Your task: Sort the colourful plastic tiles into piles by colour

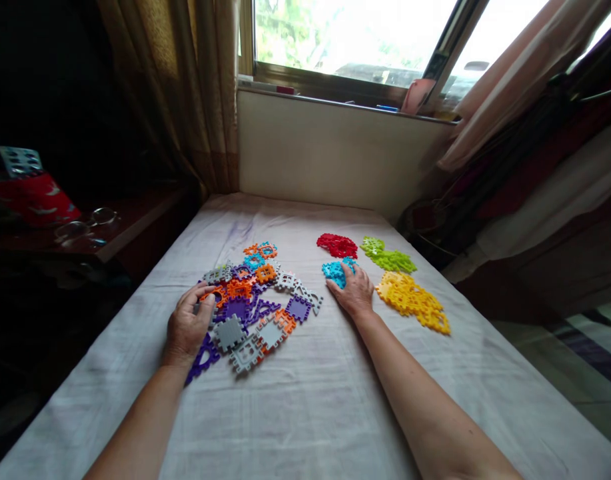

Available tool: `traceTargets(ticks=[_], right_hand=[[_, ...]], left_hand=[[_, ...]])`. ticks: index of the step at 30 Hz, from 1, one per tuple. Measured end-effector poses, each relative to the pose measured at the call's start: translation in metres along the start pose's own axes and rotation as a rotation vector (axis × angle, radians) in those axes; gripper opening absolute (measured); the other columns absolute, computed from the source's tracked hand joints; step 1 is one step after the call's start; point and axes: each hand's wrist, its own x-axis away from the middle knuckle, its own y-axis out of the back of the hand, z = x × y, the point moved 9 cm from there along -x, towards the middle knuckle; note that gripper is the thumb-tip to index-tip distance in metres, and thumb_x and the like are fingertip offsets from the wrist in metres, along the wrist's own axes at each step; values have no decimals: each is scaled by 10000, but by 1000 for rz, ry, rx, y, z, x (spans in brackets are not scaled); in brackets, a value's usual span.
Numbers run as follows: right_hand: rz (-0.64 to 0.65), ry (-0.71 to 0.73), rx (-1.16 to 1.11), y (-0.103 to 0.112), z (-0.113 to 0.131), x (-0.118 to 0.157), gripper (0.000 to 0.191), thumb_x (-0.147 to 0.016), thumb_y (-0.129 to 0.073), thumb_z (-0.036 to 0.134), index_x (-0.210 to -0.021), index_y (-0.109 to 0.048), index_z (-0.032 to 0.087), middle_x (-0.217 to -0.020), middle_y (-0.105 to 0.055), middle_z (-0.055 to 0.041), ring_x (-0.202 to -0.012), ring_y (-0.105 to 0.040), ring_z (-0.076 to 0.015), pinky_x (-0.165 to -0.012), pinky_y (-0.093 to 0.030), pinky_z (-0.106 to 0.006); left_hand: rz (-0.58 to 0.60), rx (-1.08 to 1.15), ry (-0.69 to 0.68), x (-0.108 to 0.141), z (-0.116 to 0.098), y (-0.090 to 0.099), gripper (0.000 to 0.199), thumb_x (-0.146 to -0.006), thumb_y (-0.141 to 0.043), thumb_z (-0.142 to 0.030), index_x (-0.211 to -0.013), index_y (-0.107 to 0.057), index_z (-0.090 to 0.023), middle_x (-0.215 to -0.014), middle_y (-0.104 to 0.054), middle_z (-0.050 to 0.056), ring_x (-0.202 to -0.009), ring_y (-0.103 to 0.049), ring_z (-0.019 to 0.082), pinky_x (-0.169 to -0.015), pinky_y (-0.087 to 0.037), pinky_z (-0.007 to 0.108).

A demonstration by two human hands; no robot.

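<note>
My left hand (pixel 189 323) rests at the left edge of a mixed pile of interlocking plastic pieces, its fingers apart beside an orange piece (pixel 216 297). Grey (pixel 230 333), purple (pixel 298 307), orange (pixel 265 273) and a few blue pieces (pixel 254 261) make up that pile. My right hand (pixel 354 291) lies over the near side of a small blue pile (pixel 334 272), fingers spread; whether a piece is under the fingertips is hidden. Around it are a red pile (pixel 337 245), a green pile (pixel 389 257) and a yellow pile (pixel 413 301).
A pale cloth (pixel 285 413) covers the table. On the dark side table at left are a red patterned container (pixel 32 200) and glasses (pixel 74 232). Behind stand a low wall (pixel 330 147), a window and a brown curtain (pixel 185 100). Clothes hang at right.
</note>
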Motion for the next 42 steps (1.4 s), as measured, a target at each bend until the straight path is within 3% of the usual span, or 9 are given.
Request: traceTargets(ticks=[6, 11, 14, 20, 26, 30, 34, 38, 42], right_hand=[[-78, 189, -118, 20, 56, 0, 411, -892, -577, 392, -1264, -651, 231, -1465, -501, -120, -1374, -386, -313, -1128, -261, -522], [209, 519, -261, 4, 174, -14, 310, -928, -503, 254, -1138, -729, 267, -1252, -684, -37, -1158, -588, -191, -1045, -409, -318], [364, 623, -149, -13, 230, -15, 323, -892, -535, 236, -1148, -727, 282, -1281, -668, -30, -1163, -582, -202, -1008, -439, -318], [500, 589, 56, -35, 258, -12, 293, -890, -521, 247, -1088, -736, 218, -1289, -633, -117, -1225, -524, -270, -954, -459, -384], [399, 582, -36, -35, 255, -12, 286, -928, -509, 274, -1131, -683, 173, -1297, -623, -133, -1217, -528, -273, -979, -438, -393], [234, 504, -210, -8, 230, -17, 268, -965, -492, 305, -1142, -666, 204, -1390, -577, -104, -1241, -528, -231, -1028, -410, -362], [117, 300, -230, 31, 150, -32, 219, -933, -555, 319, -1057, -709, 227, -1404, -575, -90, -1273, -518, -249, -1063, -398, -402], [176, -36, -59, 50, 48, -45, 205, -886, -609, 318, -1012, -748, 238, -1345, -623, -85, -1249, -553, -289, -1016, -453, -426], [239, -162, 20, 54, 5, -48, 204, -839, -632, 306, -958, -776, 225, -1098, -727, -133, -1068, -659, -334, -877, -519, -462]], left_hand=[[-17, -2, 10, -1, 4, 0, 352, -828, -532, -487, -958, -697, -204, -1182, -686, 97, -1163, -619, 256, -1078, -442, 409], [-14, -8, 8, 1, 3, 0, 338, -842, -534, -468, -966, -697, -199, -1199, -683, 100, -1171, -615, 253, -1076, -445, 403], [-7, -18, 18, 2, 1, 0, 341, -846, -528, -465, -967, -699, -196, -1207, -680, 100, -1170, -616, 251, -1066, -453, 405], [-2, -25, 13, 3, -7, 1, 342, -857, -524, -469, -966, -702, -199, -1184, -690, 97, -1165, -620, 244, -1055, -467, 403], [-4, -35, 6, 2, -7, 1, 319, -849, -528, -447, -959, -700, -201, -1185, -691, 95, -1162, -622, 241, -1063, -461, 405], [-1, -32, 13, 2, -6, 1, 328, -848, -526, -460, -952, -699, -202, -1184, -691, 92, -1164, -621, 244, -1056, -467, 405], [6, -31, 9, 2, -6, 1, 330, -850, -530, -464, -963, -696, -201, -1189, -688, 92, -1171, -617, 244, -1077, -450, 410], [19, -44, 16, 2, -6, 0, 333, -855, -526, -465, -980, -692, -205, -1211, -677, 88, -1195, -602, 245, -1099, -428, 417], [26, -42, 27, 3, -3, 0, 348, -859, -519, -483, -974, -692, -204, -1225, -668, 90, -1202, -597, 247, -1105, -421, 417]])
